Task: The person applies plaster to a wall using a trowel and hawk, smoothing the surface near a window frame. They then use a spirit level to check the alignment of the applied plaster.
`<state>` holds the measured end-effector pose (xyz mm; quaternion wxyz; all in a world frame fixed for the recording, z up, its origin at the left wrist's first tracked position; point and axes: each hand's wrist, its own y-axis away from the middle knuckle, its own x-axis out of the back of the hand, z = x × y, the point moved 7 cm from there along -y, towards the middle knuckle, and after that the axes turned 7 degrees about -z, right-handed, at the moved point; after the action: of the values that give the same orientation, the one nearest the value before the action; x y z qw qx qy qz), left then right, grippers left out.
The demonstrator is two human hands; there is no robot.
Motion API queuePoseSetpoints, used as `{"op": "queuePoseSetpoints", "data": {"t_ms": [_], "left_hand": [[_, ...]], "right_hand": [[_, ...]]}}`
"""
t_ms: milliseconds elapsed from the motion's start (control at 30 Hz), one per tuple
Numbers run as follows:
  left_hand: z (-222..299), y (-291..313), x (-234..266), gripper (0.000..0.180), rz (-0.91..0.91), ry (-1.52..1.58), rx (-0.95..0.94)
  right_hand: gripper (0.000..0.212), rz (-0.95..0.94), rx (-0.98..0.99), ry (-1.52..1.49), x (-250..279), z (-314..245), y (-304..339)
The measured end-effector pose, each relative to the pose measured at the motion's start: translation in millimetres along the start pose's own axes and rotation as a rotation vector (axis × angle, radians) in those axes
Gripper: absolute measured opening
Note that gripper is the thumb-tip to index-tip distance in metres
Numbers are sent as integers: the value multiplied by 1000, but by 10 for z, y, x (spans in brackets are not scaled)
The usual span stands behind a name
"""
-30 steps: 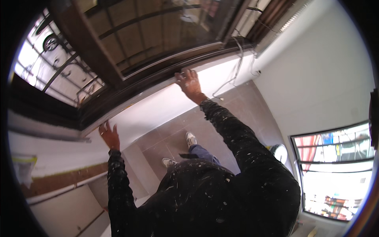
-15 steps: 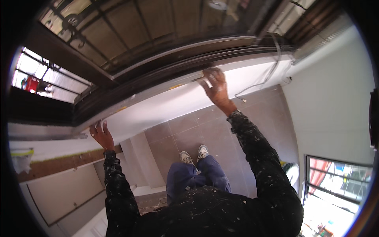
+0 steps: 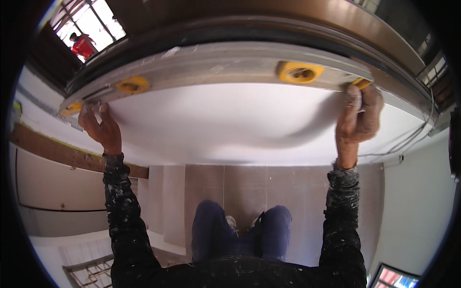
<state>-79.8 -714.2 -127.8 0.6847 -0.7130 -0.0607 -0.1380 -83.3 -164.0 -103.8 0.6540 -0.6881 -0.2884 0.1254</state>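
A long grey metal spirit level (image 3: pixel 216 69) with yellow vial housings spans the white wall face (image 3: pixel 225 120) just below the dark window frame (image 3: pixel 230 31). My left hand (image 3: pixel 102 126) grips it near its left end, thumb and fingers closed on the lower edge. At the right end, my right hand (image 3: pixel 359 113) is closed round the level next to a yellow vial. The fingertips behind the level are hidden. Whether its back touches the wall I cannot tell.
Loose grey cables (image 3: pixel 408 141) hang at the right end of the sill. Brown floor tiles (image 3: pixel 307 206) lie below, and a brown wooden strip (image 3: pixel 72 153) runs along the left. Beyond the window bars stands a person in red (image 3: pixel 84 47).
My view has swung and come closer to the wall. My right hand has moved out to the level's right end; my left remains near the other end. The level's face now shows broadly.
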Motion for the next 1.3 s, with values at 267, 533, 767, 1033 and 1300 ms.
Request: {"op": "queuePoseSetpoints", "data": {"t_ms": [267,533,767,1033,1300], "left_hand": [[63,-32,-32,23,218,12,-178],[-19,-11,-126,31,298,12,-46],[51,114,-138,29,347,-17,-30],[61,92,-95,21,350,-2,47],[-25,96,-71,33,395,218,106]], "right_hand": [[17,208,78,7,-72,-22,95],[17,171,39,29,-93,-83,25],[21,200,10,73,-132,-123,62],[31,174,-142,80,-163,55,103],[31,182,-58,103,-173,127,117]]}}
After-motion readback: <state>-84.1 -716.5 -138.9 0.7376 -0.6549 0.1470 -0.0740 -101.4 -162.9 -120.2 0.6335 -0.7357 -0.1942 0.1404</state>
